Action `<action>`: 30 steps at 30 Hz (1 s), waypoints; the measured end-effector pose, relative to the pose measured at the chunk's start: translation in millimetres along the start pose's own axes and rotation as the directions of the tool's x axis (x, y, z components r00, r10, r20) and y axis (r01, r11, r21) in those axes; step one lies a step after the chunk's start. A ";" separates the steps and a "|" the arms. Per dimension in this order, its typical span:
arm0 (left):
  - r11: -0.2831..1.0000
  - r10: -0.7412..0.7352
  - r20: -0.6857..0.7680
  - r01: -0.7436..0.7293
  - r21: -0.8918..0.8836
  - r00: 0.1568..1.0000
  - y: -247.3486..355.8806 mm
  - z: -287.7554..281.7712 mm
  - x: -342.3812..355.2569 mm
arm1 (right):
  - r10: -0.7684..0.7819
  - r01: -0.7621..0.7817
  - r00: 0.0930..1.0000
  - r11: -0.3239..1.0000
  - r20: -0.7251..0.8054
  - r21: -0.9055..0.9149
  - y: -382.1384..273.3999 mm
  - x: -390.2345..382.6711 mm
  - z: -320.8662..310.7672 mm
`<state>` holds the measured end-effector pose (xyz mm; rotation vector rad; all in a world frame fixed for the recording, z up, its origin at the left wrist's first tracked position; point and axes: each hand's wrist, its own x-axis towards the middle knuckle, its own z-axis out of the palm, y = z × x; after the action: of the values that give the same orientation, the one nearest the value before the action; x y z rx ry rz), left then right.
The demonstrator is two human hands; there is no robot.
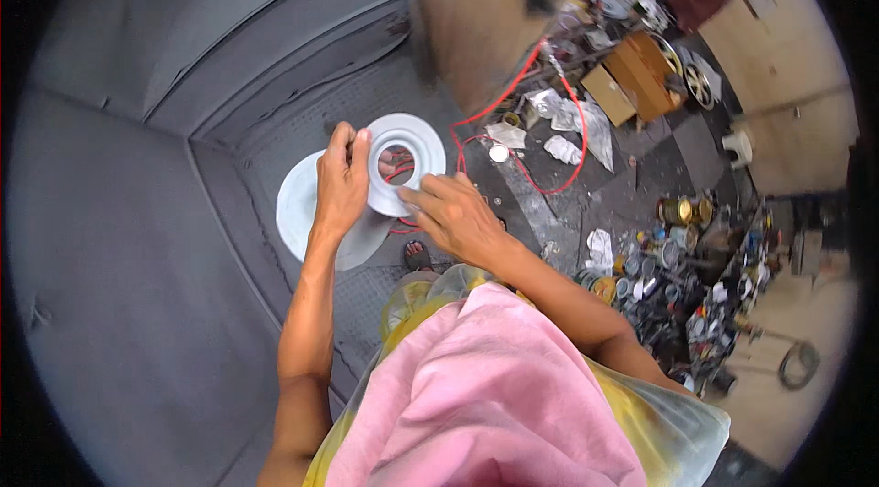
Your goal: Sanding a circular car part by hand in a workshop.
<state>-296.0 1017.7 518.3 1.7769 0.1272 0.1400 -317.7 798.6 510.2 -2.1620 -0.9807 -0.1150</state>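
Your left hand (341, 185) grips the left edge of a pale grey, flat ring (426, 153), up in front of you. Your right hand (455, 215) touches its lower right edge, fingers bent; I cannot tell if they squeeze. A bigger pale grey disc (297, 205) shows behind. You have a gap before the dark grey panel (110, 212) on your left.

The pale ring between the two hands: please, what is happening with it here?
A person's left hand grips a pale grey, smooth, ring-shaped piece by its left edge, and the right hand is at its lower right side. A larger, pale, flat disc is partly hidden behind the left hand. A brown cardboard box sits among clutter at upper right.
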 end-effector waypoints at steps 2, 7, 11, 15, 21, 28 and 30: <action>0.998 0.000 0.084 -0.006 0.069 0.996 10.5 27.9 -2.9 | 0.037 -0.040 0.999 0.992 -0.024 -0.117 25.4 -27.3 -21.9; 0.905 0.135 0.210 -0.207 0.373 0.968 26.2 107.3 6.8 | 0.115 -0.188 0.947 0.956 -0.301 -0.225 71.5 -45.6 -49.3; 0.859 0.217 0.234 -0.299 0.415 0.948 33.5 177.7 27.1 | 0.286 -0.206 0.938 0.914 -0.196 0.349 83.2 -85.5 -81.2; 0.979 0.131 0.034 -0.135 0.156 0.991 37.7 226.7 53.6 | 0.423 -0.447 0.891 0.881 0.166 0.154 138.4 -180.7 -142.9; 0.870 0.050 0.368 -0.222 0.441 0.928 20.3 330.9 79.9 | 0.676 -0.687 0.676 0.722 -0.293 0.081 227.4 -291.3 -251.4; 0.844 0.040 0.323 -0.205 0.496 0.946 -28.2 433.5 116.2 | 0.564 -0.718 0.584 0.694 -0.584 -0.047 269.0 -353.8 -293.6; 0.866 -0.009 0.267 -0.126 0.484 0.964 -34.0 455.0 159.7 | 0.817 -0.883 0.378 0.459 -0.437 0.095 270.3 -372.7 -287.4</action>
<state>-64.1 611.9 394.8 2.3010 -0.0941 -0.0976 -335.6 263.6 420.8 -2.3663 0.5229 -0.1485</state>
